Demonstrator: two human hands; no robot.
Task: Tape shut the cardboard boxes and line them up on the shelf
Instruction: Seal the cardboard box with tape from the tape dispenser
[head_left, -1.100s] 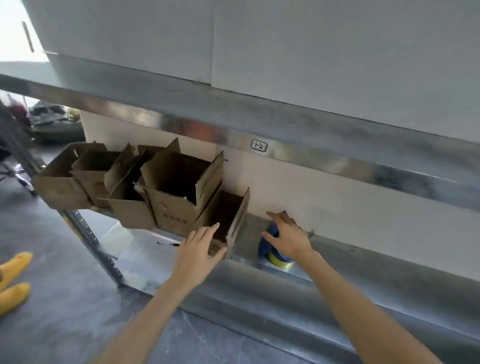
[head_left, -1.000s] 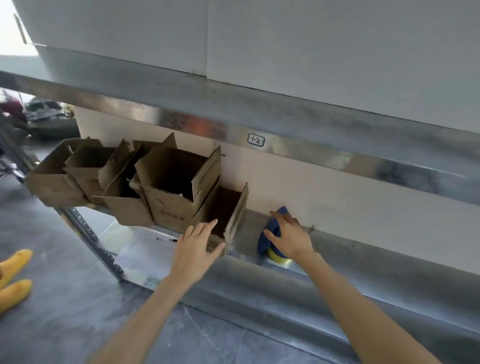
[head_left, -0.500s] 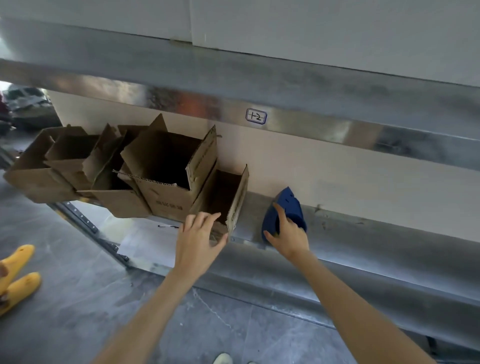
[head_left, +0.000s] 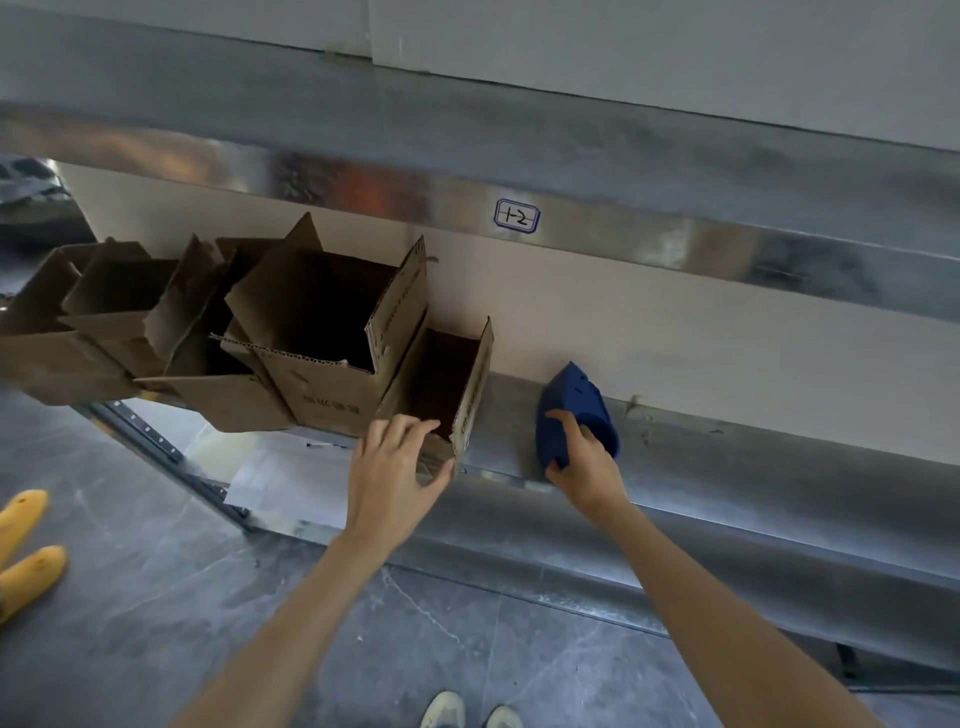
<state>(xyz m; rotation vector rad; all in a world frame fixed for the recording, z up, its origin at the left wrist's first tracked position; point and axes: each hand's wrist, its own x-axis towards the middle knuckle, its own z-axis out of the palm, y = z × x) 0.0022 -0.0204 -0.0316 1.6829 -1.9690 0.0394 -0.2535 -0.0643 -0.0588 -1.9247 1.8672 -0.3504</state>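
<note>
head cam | faces forward and down | near shelf (head_left: 727, 462) | one view only

Only readable bit: handwritten "1-2" label (head_left: 516, 216), blue outline, on upper shelf edge (head_left: 675, 244), 12 o'clock. Print on cardboard box (head_left: 322, 400) front, 9 o'clock: too blurry.
</note>
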